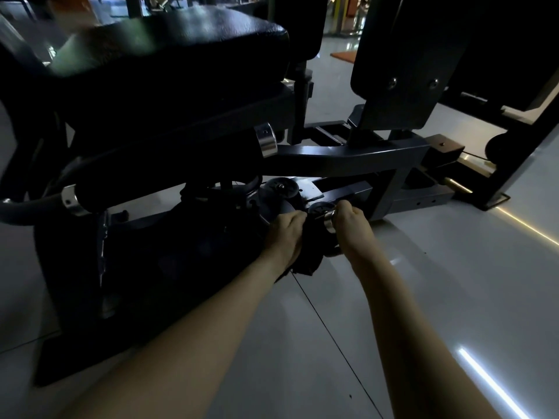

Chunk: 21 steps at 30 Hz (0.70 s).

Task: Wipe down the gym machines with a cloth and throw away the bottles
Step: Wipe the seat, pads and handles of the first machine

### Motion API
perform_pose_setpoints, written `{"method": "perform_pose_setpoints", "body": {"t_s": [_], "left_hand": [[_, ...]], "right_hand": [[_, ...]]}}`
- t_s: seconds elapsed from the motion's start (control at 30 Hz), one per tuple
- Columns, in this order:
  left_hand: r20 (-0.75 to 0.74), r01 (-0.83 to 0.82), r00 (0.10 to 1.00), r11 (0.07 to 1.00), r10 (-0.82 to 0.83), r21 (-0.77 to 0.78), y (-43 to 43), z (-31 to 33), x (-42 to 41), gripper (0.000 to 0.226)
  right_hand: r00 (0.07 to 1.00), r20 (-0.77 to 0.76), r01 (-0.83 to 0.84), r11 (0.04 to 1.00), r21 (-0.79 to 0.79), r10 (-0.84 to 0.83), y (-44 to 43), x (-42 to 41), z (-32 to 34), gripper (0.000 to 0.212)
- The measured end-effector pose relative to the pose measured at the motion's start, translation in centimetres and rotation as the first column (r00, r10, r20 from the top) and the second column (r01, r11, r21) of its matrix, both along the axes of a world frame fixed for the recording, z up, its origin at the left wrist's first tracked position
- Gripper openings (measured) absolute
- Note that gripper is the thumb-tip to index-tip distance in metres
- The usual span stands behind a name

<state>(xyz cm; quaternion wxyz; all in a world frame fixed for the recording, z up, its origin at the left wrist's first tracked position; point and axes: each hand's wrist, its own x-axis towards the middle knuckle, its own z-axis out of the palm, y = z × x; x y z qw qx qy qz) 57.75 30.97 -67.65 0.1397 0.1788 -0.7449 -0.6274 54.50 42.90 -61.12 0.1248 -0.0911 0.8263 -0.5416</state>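
A dark gym machine fills the upper left, with a black padded seat (pixel 169 46) over a grey steel frame (pixel 348 152). Low down near the floor, my left hand (pixel 284 234) is shut on a dark cloth (pixel 308 255) that hangs below my fingers. My right hand (pixel 348 225) is closed around a short foot peg with a chrome end cap (pixel 328 222), right beside the cloth. Both hands nearly touch each other. No bottle is in view.
A black pad (pixel 402 55) on an upright stands at the right. A chrome collar (pixel 266 140) sits on a bar under the seat. The machine's black base (pixel 151 267) rests on glossy pale floor tiles (pixel 423 297), which stretch to the right and front.
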Motion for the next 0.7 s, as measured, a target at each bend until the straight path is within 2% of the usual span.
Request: {"method": "perform_pose_setpoints", "body": {"t_s": [0.1,0.2,0.27,0.37,0.43,0.5,0.6,0.7], "left_hand": [[-0.170,0.008,0.985,0.999,0.000,0.046,2.3,1.6,1.3,0.029],[-0.296,0.053,0.954,0.999,-0.050,0.004,3.4,2.5,2.3,0.029],[-0.314,0.068,0.943,0.985,-0.114,-0.156,2.2,1.4,2.6,0.031],[-0.236,-0.092,0.971,0.856,-0.036,-0.508,-0.9,-1.6,2.2,0.036],[-0.154,-0.149,0.986,0.791,0.071,-0.593,-2.3,-3.1,2.0,0.044],[-0.051,-0.139,0.989,0.784,0.136,-0.605,-2.8,-3.7,1.9,0.046],[0.087,-0.125,0.971,0.783,0.223,-0.609,-3.5,-4.1,1.8,0.030],[0.155,-0.177,0.947,0.858,0.283,-0.482,-3.3,-4.4,2.1,0.014]], "right_hand": [[0.996,0.068,0.071,0.988,-0.136,-0.062,-0.3,0.3,0.1,0.032],[0.998,0.055,0.035,0.980,-0.196,-0.025,-0.2,0.6,0.0,0.032],[0.998,0.060,0.028,0.978,-0.207,-0.016,-0.3,0.7,-0.1,0.030],[0.995,0.089,0.060,0.976,-0.211,-0.042,-0.5,0.6,-0.1,0.029],[0.995,0.091,0.063,0.975,-0.215,-0.044,-0.4,0.6,-0.3,0.031],[0.994,0.097,0.070,0.971,-0.227,-0.049,-0.5,0.6,-0.5,0.029],[0.988,0.144,0.097,0.948,-0.305,-0.055,-0.6,0.5,-1.1,0.031],[0.966,0.255,0.069,0.913,-0.403,0.039,-0.1,0.4,-2.6,0.055]]}}
